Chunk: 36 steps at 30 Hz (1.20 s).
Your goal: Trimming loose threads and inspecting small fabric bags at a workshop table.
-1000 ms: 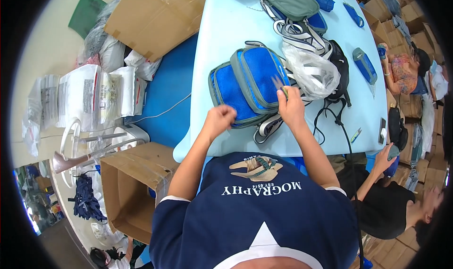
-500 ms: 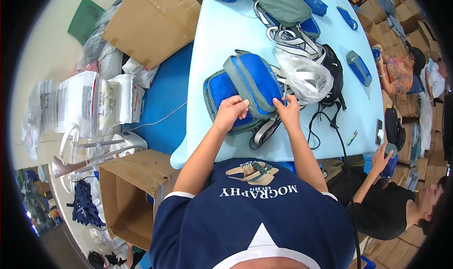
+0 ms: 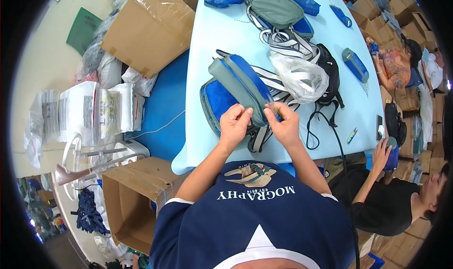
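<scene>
A blue mesh and grey bag [image 3: 245,80] lies tilted on top of another blue-and-grey bag part [image 3: 218,99] on the pale blue table. My left hand [image 3: 235,123] is at its near edge, thumb and forefinger pinched together; what they pinch is too small to make out. Just to the right, my right hand [image 3: 285,123] is closed around small thread snips [image 3: 271,100], their thin metal tips blurred and pointing away from me beside the bag. Grey-and-white straps [image 3: 271,77] trail from the bag to the right.
Farther back are a clear plastic bag [image 3: 302,77], a black bag [image 3: 329,70] and a grey-and-blue bag [image 3: 276,9]. A blue pouch [image 3: 355,65] and a small cutter [image 3: 352,135] lie rightward. A black cable [image 3: 340,151] crosses the table edge. Cardboard box [image 3: 134,200] stands left; co-workers sit right.
The upper bag has turned and shifted slightly left. My right hand has come closer to the left one, and the snips now tilt the other way. Both hands remain near the bag's edge.
</scene>
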Each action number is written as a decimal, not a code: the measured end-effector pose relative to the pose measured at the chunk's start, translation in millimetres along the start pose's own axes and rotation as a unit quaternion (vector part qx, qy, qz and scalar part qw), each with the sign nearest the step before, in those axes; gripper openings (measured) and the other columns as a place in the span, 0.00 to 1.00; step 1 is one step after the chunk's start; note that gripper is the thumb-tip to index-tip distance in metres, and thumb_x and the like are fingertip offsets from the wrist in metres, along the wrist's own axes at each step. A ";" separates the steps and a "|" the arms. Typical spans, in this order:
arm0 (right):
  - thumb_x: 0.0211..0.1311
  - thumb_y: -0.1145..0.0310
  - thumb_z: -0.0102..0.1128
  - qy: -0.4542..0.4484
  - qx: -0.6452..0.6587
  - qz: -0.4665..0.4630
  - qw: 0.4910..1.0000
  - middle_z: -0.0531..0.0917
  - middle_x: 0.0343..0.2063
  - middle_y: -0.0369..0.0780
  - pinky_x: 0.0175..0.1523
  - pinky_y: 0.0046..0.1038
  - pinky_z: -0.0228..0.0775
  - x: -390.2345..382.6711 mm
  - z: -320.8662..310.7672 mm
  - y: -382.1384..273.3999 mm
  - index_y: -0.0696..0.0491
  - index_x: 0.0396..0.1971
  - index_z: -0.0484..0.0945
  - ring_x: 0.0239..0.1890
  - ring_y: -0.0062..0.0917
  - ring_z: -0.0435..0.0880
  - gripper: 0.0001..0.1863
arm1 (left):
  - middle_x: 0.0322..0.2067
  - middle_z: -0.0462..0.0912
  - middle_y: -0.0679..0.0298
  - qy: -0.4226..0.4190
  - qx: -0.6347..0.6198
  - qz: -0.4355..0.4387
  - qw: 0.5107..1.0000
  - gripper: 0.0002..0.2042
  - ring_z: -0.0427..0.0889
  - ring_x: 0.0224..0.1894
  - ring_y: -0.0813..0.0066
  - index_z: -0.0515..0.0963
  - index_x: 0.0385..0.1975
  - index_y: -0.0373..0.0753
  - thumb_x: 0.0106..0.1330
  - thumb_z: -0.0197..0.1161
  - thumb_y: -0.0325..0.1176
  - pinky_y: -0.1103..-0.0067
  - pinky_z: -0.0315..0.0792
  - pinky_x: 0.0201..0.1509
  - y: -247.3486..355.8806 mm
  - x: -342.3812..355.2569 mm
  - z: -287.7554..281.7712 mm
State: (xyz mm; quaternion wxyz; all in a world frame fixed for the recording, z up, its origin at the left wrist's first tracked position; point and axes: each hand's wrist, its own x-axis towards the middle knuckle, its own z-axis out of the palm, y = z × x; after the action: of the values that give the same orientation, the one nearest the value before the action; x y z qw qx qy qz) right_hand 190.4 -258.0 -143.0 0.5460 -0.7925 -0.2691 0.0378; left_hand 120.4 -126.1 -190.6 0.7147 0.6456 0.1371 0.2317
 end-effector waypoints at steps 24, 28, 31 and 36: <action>0.49 0.64 0.62 -0.068 -0.165 -0.048 0.983 0.77 0.23 0.40 0.27 0.27 0.67 -34.5 -26.5 13.1 0.58 0.39 0.76 0.22 0.29 0.76 0.18 | 0.21 0.69 0.71 0.028 -0.068 -0.128 0.989 0.10 0.69 0.23 0.87 0.71 0.20 0.35 0.60 0.60 0.33 0.86 0.67 0.25 -27.4 -23.0 -4.1; 0.46 0.63 0.64 -0.054 -0.244 -0.103 0.963 0.77 0.21 0.39 0.25 0.30 0.67 -35.6 -21.4 16.2 0.57 0.36 0.76 0.21 0.32 0.77 0.18 | 0.21 0.69 0.71 0.021 -0.064 -0.125 0.990 0.10 0.67 0.23 0.86 0.71 0.20 0.35 0.60 0.60 0.32 0.86 0.67 0.27 -24.4 -21.6 -2.0; 0.46 0.63 0.63 -0.045 -0.287 -0.104 0.951 0.77 0.20 0.39 0.24 0.31 0.67 -35.8 -19.4 13.7 0.56 0.33 0.76 0.20 0.34 0.77 0.15 | 0.22 0.69 0.71 0.004 -0.060 -0.129 0.990 0.09 0.67 0.23 0.86 0.71 0.20 0.35 0.60 0.59 0.31 0.85 0.67 0.27 -25.6 -21.8 -3.5; 0.46 0.64 0.63 -0.070 -0.298 -0.140 0.942 0.76 0.20 0.39 0.24 0.31 0.67 -31.3 -23.8 13.1 0.56 0.32 0.76 0.20 0.33 0.76 0.14 | 0.19 0.73 0.70 0.010 -0.094 -0.150 0.984 0.09 0.68 0.23 0.86 0.71 0.19 0.37 0.61 0.57 0.29 0.86 0.64 0.28 -24.4 -20.8 -3.7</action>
State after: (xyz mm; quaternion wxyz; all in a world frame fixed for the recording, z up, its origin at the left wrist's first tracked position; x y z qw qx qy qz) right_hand 177.1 -296.2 -152.4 0.2647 -0.8685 -0.4139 -0.0660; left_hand 104.6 -135.0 -217.3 0.7972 0.5454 0.2175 0.1403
